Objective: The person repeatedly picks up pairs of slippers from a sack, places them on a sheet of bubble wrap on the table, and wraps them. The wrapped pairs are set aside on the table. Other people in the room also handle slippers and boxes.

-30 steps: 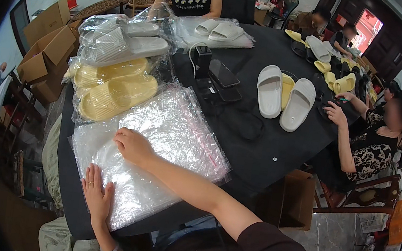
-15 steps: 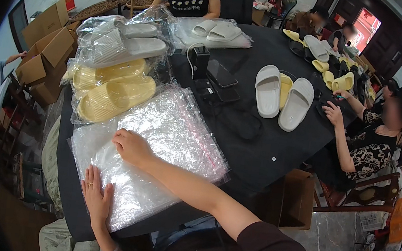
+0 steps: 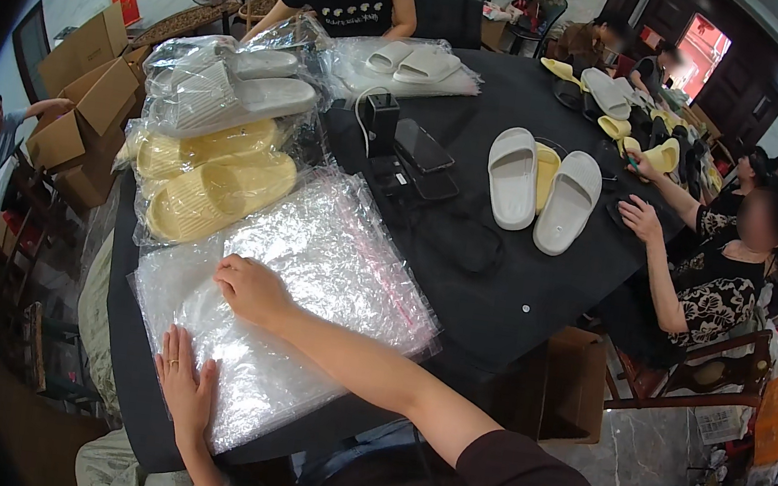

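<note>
A flat stack of clear plastic bags (image 3: 327, 274) lies in front of me on the black-covered table. My left hand (image 3: 185, 383) rests flat on the stack's near left edge, fingers stretched out, a ring on one finger. My right hand (image 3: 252, 289) is closed on the upper left part of the stack, its fingertips curled under; whatever they pinch is hidden. Just beyond lie yellow slippers (image 3: 220, 193) in clear bags. Bagged grey slippers (image 3: 233, 93) are heaped behind these.
Unbagged grey slippers (image 3: 569, 202) lie right of centre, over a yellow one. Phones (image 3: 423, 145) and a black charger (image 3: 381, 124) sit mid-table. Across stands a person (image 3: 360, 1); another (image 3: 715, 273) sits at the right. Cardboard boxes stand left and below the table's right side.
My hands stay in nearly the same place on the bags. The person at the right has moved one hand up toward the yellow slippers. The person across leans to the left.
</note>
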A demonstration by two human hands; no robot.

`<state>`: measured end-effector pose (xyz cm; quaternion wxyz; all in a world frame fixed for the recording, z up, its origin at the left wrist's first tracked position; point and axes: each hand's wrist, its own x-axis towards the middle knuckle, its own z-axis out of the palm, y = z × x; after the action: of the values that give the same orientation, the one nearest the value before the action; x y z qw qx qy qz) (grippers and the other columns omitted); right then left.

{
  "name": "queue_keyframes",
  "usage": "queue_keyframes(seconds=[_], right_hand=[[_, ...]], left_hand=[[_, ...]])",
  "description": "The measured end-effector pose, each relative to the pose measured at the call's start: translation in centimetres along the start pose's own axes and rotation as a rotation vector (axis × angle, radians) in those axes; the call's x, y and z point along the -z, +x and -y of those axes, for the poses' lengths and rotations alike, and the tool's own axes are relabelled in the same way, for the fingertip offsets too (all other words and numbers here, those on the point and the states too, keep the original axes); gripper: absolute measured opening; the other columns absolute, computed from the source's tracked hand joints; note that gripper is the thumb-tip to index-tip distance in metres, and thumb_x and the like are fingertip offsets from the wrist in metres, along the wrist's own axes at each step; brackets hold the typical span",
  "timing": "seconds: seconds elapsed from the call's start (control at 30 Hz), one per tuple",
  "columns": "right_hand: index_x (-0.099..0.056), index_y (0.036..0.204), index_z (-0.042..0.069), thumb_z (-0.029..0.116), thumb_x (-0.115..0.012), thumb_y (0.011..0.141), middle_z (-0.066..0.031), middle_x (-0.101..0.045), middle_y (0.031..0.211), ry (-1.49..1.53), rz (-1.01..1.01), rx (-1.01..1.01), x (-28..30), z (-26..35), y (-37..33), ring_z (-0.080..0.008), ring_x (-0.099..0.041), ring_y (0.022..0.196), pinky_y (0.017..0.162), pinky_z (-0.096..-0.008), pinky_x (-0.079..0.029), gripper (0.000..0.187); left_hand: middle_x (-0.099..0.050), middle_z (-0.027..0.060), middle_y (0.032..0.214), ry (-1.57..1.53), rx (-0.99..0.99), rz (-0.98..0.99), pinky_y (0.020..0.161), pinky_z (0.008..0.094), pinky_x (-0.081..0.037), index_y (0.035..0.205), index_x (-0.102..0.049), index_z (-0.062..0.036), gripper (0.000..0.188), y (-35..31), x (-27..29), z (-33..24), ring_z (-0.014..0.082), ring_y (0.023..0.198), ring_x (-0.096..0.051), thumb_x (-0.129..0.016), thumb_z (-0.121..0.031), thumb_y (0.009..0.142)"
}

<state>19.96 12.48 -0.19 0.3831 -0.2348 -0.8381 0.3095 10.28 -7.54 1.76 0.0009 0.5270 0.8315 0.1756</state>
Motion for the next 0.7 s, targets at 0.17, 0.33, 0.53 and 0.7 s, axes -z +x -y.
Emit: queue_keyframes(seconds=[0.17,0.33,0.53,0.7], right_hand=[[-0.065,0.087,0.005,0.008,-0.058,0.08,-0.0054,-0.061,0.097,0.008,-0.012,-0.004,0.04,-0.01,-0.02,-0.0262,-0.06,0.089,0.08,-0.0384,-0.049,0.011],[-0.065,0.086,0.006,0.008,-0.057,0.08,-0.0057,-0.061,0.097,0.006,-0.025,0.008,0.05,-0.09,-0.1,-0.0269,-0.06,0.088,0.079,-0.0386,-0.049,0.01],[-0.066,0.09,0.006,0.013,-0.057,0.084,-0.0056,-0.06,0.102,0.001,0.046,-0.018,0.34,-0.01,0.07,-0.0257,-0.059,0.094,0.083,-0.0374,-0.048,0.013],[-0.066,0.09,0.005,0.013,-0.057,0.084,-0.0058,-0.06,0.102,-0.003,0.034,-0.008,0.1,-0.08,-0.02,-0.0255,-0.058,0.094,0.083,-0.0373,-0.047,0.013]], left_hand=[[-0.031,0.0132,0.148,0.015,-0.005,-0.001,0.113,0.0447,-0.012,0.14,-0.036,-0.0033,0.062,0.08,-0.08,0.01,0.0277,0.139,-0.024,-0.053,-0.03,0.087],[-0.03,0.0137,0.149,0.036,-0.008,0.008,0.113,0.0444,-0.013,0.14,-0.036,-0.0031,0.061,0.14,-0.34,0.27,0.0278,0.139,-0.024,-0.052,-0.03,0.087],[-0.029,0.0136,0.149,0.032,-0.015,0.0,0.113,0.0443,-0.012,0.14,-0.036,-0.0031,0.061,0.08,-0.62,0.6,0.0278,0.14,-0.023,-0.053,-0.028,0.087],[-0.028,0.0125,0.15,0.068,-0.02,0.017,0.113,0.0438,-0.011,0.142,-0.033,-0.0046,0.06,0.1,-0.59,0.7,0.0262,0.14,-0.022,-0.05,-0.029,0.09]])
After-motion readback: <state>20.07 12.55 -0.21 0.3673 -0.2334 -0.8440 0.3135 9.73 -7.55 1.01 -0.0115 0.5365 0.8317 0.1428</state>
